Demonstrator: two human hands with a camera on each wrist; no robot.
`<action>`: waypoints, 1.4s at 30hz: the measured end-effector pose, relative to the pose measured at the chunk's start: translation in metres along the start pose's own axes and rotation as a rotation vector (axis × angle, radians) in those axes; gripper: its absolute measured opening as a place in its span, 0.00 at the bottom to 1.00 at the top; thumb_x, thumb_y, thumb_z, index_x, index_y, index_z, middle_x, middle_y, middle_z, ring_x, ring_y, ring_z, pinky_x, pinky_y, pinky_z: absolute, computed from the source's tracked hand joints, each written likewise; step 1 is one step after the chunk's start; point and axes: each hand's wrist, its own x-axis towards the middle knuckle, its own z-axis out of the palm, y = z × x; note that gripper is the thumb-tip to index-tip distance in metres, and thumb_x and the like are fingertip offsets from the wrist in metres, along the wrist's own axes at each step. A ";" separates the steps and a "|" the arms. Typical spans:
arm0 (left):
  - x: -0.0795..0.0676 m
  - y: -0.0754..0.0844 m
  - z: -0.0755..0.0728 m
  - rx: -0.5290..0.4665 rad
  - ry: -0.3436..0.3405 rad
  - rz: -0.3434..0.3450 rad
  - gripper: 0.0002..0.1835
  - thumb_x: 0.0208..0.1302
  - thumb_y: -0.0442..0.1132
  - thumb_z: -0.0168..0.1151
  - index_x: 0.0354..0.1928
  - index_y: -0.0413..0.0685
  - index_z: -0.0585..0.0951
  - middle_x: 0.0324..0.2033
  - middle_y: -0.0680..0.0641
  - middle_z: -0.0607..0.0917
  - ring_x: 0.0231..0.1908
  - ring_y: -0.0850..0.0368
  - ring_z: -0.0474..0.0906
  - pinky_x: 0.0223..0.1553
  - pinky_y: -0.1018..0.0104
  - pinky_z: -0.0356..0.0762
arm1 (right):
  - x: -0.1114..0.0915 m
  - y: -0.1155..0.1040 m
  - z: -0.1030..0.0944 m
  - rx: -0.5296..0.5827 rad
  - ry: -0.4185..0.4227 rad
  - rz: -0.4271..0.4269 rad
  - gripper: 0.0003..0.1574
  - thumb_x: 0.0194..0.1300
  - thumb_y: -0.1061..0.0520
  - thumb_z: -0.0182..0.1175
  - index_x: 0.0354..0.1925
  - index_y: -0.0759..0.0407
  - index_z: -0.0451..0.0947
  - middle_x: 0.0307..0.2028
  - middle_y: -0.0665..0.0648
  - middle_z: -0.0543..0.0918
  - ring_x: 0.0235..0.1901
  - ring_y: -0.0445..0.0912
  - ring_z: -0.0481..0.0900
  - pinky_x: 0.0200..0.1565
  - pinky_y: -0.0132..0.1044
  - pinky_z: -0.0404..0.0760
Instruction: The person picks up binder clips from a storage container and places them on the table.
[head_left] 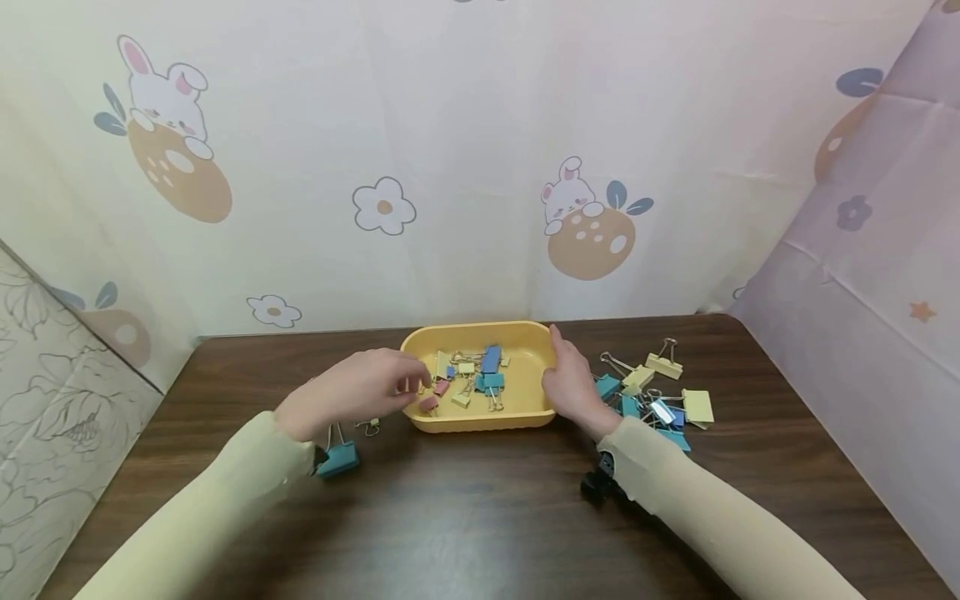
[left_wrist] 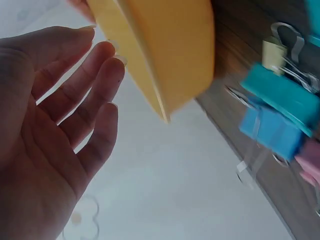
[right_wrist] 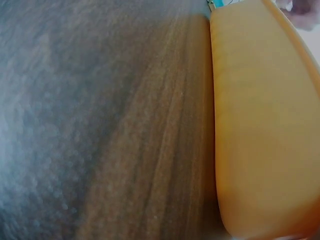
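A yellow plastic tray (head_left: 480, 423) stands on the table with several small binder clips in it, among them a pink clip (head_left: 428, 404), a blue clip (head_left: 491, 359) and a teal clip (head_left: 493, 380). Over its left end hovers my left hand (head_left: 360, 383), fingers loosely bent; in the left wrist view nothing lies between these fingers (left_wrist: 107, 77). My right hand (head_left: 576, 387) holds the tray's right end, its index finger stretched along the outside and thumb side over the rim. The right wrist view shows mostly the tray's outer wall (right_wrist: 265, 115).
Right of the tray lies a heap of larger clips, including a yellow clip (head_left: 698, 407) and a teal clip (head_left: 675, 439). Beside my left wrist are a big teal clip (head_left: 341, 458) and a small green clip (head_left: 374, 423). A printed curtain (head_left: 465, 250) hangs behind the table.
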 end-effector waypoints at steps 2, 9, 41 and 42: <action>0.013 0.001 0.004 -0.011 -0.045 0.020 0.04 0.64 0.42 0.68 0.40 0.58 0.84 0.29 0.63 0.79 0.30 0.64 0.76 0.33 0.67 0.75 | 0.000 -0.001 0.000 0.000 -0.003 0.006 0.48 0.65 0.71 0.44 0.78 0.62 0.40 0.73 0.70 0.57 0.68 0.58 0.62 0.67 0.55 0.62; 0.040 0.000 0.021 0.077 -0.165 0.060 0.03 0.65 0.35 0.63 0.38 0.51 0.83 0.29 0.57 0.79 0.32 0.61 0.73 0.34 0.64 0.75 | -0.001 -0.002 0.000 -0.003 -0.004 0.008 0.48 0.65 0.71 0.44 0.79 0.62 0.40 0.73 0.70 0.56 0.67 0.58 0.63 0.67 0.55 0.62; 0.054 -0.013 0.045 0.063 -0.126 0.077 0.10 0.52 0.27 0.63 0.28 0.52 0.83 0.27 0.55 0.74 0.31 0.58 0.70 0.36 0.65 0.70 | 0.000 0.000 0.000 -0.023 0.012 -0.013 0.47 0.64 0.71 0.43 0.78 0.64 0.42 0.72 0.71 0.58 0.66 0.59 0.64 0.66 0.57 0.63; 0.053 -0.013 0.045 0.061 -0.120 0.076 0.09 0.53 0.28 0.63 0.28 0.52 0.83 0.27 0.55 0.75 0.31 0.58 0.70 0.36 0.65 0.71 | 0.000 0.000 0.000 -0.021 0.011 -0.013 0.47 0.63 0.71 0.43 0.78 0.65 0.42 0.72 0.71 0.58 0.66 0.59 0.64 0.66 0.57 0.63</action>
